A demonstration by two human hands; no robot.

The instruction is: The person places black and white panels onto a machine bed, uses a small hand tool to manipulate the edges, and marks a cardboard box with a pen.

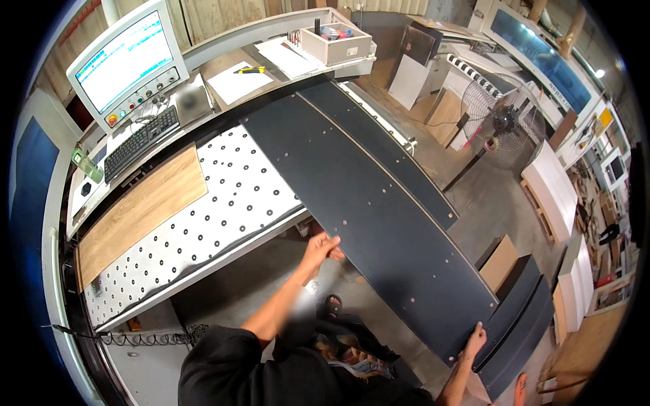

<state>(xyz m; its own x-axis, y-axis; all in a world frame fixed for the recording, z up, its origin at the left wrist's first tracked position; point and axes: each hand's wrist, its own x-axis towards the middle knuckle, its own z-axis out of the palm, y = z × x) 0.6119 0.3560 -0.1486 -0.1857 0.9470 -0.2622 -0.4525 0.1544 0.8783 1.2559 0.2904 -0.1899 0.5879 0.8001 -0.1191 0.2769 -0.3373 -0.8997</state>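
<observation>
A long dark panel (379,223) with small holes and pale spots lies slantwise, its far end on the machine bed and its near end out beyond it. My right hand (472,344) grips the panel's near end, thumb on top and fingers partly hidden. My left hand (320,250) is at the panel's left long edge, fingers curled together; whether they pinch anything is hidden. Against the long panel's right side lies a narrower dark panel (386,152). Left of them, a wood-grain board (145,210) rests on the white perforated bed (227,196).
A monitor (125,57) and keyboard (142,142) stand at the left. On the back ledge are a yellow cutter (250,70) on paper and a box of small items (335,42). A pedestal fan (504,122) stands right; dark boards (518,325) are stacked near the right hand.
</observation>
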